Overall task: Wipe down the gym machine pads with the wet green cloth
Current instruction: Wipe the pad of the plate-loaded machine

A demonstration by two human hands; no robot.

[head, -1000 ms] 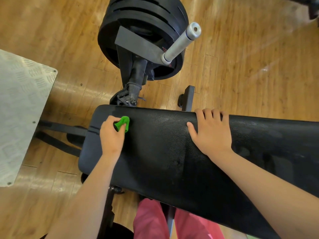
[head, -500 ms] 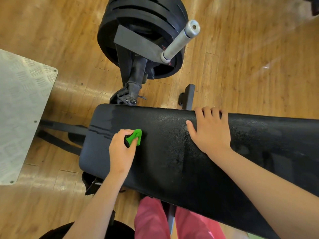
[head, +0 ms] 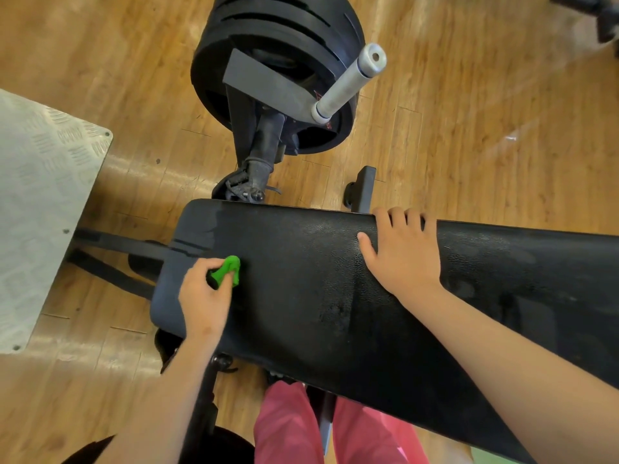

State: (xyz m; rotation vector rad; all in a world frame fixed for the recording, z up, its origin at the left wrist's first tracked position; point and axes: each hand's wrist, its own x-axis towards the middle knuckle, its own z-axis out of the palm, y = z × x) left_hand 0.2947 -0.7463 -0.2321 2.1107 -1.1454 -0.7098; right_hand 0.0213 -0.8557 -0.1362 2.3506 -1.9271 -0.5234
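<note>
Underfoot, the wooden floor [head: 469,128] fills the view. Across it lies the machine's long black pad [head: 301,279], with the stack of weight plates [head: 268,45] beyond its far edge and a grey tread plate [head: 43,202] off its left end. Over the last second the left hand [head: 202,299] has drawn the green cloth [head: 227,271] away from the pad's far left corner. It swung a little rightward, then came back toward the middle of the left end. A dull damp band now shows beside that far left corner, so I judge the corner wiped and the stroke working toward the near edge, with the middle of the pad still to be covered. The right hand [head: 402,259] has not moved: it lies flat near the middle of the pad, fingers straight with their tips at the far edge and thumb spread, apparently steadying it. The left hand is knuckles-up, its wrist over the near left edge. Its fingers and thumb are curled tight round the bunched cloth, which pokes out past the fingertips onto the pad.
</note>
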